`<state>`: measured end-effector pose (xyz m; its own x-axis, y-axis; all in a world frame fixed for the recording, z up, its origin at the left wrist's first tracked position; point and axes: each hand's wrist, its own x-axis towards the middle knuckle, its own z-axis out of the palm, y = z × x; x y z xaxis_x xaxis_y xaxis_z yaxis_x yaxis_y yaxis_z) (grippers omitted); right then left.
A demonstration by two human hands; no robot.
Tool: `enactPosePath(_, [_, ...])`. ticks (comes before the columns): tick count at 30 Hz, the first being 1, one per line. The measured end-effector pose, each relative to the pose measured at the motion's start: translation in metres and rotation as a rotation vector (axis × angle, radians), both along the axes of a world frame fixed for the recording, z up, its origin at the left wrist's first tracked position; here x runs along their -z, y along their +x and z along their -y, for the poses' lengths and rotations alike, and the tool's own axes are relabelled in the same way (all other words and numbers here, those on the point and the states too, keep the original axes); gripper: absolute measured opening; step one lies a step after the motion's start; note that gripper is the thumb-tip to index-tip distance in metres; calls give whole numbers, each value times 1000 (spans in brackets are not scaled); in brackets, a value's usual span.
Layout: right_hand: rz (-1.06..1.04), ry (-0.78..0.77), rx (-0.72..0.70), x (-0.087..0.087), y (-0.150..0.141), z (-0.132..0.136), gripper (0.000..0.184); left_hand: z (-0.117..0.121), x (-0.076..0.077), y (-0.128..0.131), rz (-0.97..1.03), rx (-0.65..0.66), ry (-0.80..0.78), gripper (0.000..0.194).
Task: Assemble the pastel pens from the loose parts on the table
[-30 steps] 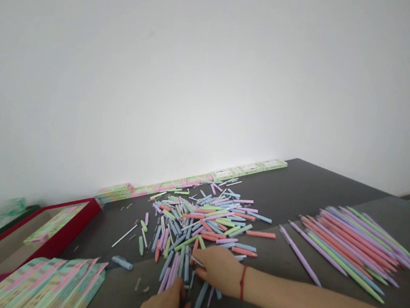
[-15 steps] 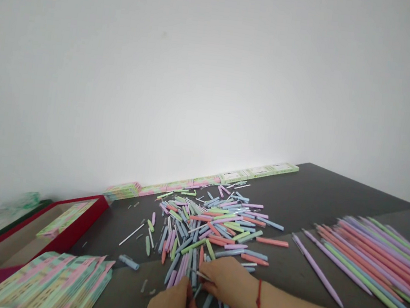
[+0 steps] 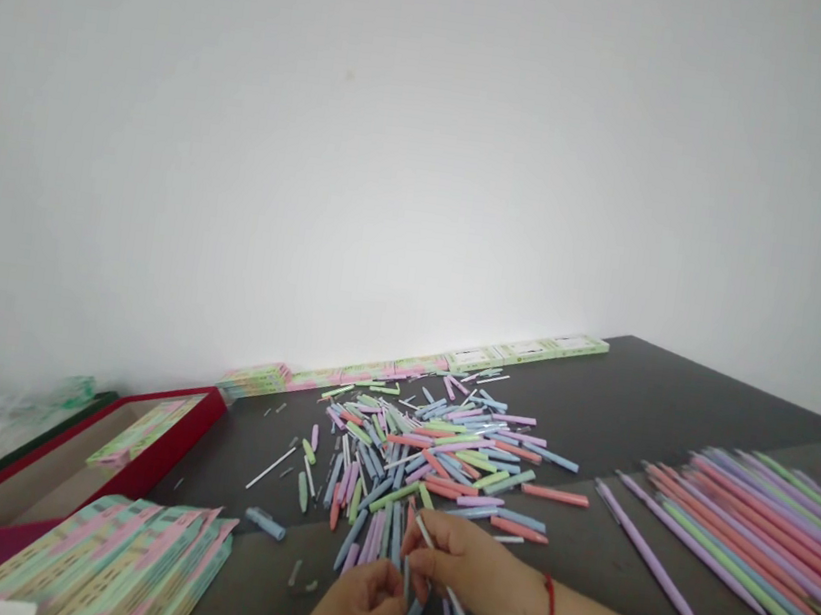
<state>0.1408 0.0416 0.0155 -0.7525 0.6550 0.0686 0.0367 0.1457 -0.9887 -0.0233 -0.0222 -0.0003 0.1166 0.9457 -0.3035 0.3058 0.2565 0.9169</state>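
Note:
My right hand (image 3: 485, 575), with a red cord around its wrist, pinches a thin white pen refill (image 3: 424, 531) that slants between its fingers. Close beside it, my left hand (image 3: 362, 606) has its fingers closed on a slim blue-grey pen barrel (image 3: 407, 579), partly hidden by the fingertips. Just beyond both hands spreads a heap of pastel pen parts (image 3: 449, 444) in blue, pink, green, purple and coral. A few loose parts also lie under and between the hands.
Assembled pastel pens (image 3: 751, 534) lie in a bundle at the right, with a single purple pen (image 3: 650, 559) beside it. Flat pastel packs (image 3: 112, 561) are fanned at front left. Behind them stands a red box (image 3: 169, 447). Long cartons (image 3: 526, 350) line the wall.
My hands have drawn slightly apart. The white refill in my right hand has swung from nearly level to a steep slant. The view has shifted a little.

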Motion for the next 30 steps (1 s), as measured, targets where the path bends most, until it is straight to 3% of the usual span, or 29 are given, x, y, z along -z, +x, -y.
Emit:
enactPosePath(5, [-18,-283,4,6,-10,6,2,2,-9,8,79,-33,18,9])
enactPosePath(8, [-54,-361,8,3,-7,6,9,2,-11,8,144,-68,-28,12])
enactPosePath(12, [-63,-418,104,-2,11,9,21,-1,-3,-3,406,-131,-212,28])
enactPosePath(14, [-54,-396,159,-1,25,12,24,-1,1,-8,396,-101,-272,30])
enactPosePath(16, [-55,-346,215,3,40,16,27,0,1,-9,227,-38,-186,24])
enactPosePath(21, [5,-208,289,16,61,24,30,10,-16,-1,-399,-11,287,10])
enactPosePath(26, [62,-47,307,19,54,28,22,14,-23,1,-680,74,307,12])
enactPosePath(30, [64,35,332,22,44,25,19,14,-25,2,-1064,210,294,22])
